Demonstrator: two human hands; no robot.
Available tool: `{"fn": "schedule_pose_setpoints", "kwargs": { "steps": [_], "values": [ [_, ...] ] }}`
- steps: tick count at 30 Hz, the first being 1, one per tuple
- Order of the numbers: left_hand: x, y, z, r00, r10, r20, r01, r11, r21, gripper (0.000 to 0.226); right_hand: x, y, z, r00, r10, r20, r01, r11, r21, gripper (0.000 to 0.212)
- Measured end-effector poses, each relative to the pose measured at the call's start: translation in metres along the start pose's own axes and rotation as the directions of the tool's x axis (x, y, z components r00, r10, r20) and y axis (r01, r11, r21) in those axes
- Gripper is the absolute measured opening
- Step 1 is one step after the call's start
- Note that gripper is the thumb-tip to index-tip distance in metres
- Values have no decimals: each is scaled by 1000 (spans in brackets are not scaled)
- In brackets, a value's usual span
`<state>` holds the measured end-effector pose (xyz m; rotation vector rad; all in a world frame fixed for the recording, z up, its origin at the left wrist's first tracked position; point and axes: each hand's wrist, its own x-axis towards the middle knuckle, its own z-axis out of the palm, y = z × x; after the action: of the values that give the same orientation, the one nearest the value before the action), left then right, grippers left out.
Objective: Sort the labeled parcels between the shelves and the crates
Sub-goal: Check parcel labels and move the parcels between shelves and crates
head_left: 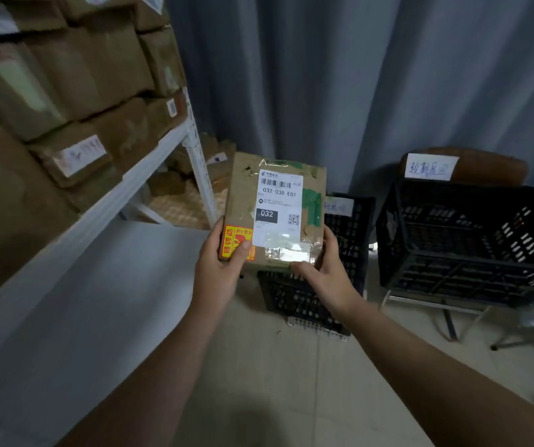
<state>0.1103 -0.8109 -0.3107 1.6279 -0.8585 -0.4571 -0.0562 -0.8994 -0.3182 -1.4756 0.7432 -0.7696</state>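
Held up in both hands over the floor, in front of the black crates: a brown cardboard parcel (275, 208), label side toward the camera. Left hand (220, 269) clamped on the lower left corner, thumb pressed over a red and yellow sticker (235, 241). Right hand (327, 269) wrapped around the lower right corner, fingers (301, 269) curled onto the bottom edge over a patch of clear tape. White shipping label (278, 206) readable in part: "032-038 E01" and a dark box with "032", plus a barcode and a small QR code. Green tape just right of the label. Directly behind and below the parcel, a black crate (304, 301) on the floor; to the right, a second black crate (465, 240) raised on a metal frame, tilted, with a handwritten paper sign (430, 167) behind it. On the left, white shelves (149, 156) stacked with blurred brown boxes (75, 91), several with white labels. Behind everything, a grey curtain (356, 75).
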Motion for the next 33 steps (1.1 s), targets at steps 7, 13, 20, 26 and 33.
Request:
{"fn": "schedule_pose_setpoints", "kwargs": {
  "steps": [7, 13, 20, 26, 33],
  "values": [
    [117, -23, 79, 992, -20, 122, 10, 997, 83, 53, 116, 28, -57, 996, 80, -45, -80, 997, 13, 82],
    [212, -44, 161, 994, -39, 105, 12, 969, 246, 48, 224, 54, -122, 991, 131, -38, -130, 991, 27, 83],
    [303, -101, 239, 972, -129, 196, 70, 956, 284, 47, 319, 113, -169, 973, 216, -76, -217, 976, 3, 84],
    [345, -204, 298, 925, -255, 282, 159, 934, 321, 63, 375, 226, -186, 929, 334, -159, -341, 940, -16, 82],
    [350, -332, 335, 810, -280, 515, -74, 822, 564, 68, 399, 359, -186, 862, 465, -199, -481, 876, -39, 83]
  ]
}}
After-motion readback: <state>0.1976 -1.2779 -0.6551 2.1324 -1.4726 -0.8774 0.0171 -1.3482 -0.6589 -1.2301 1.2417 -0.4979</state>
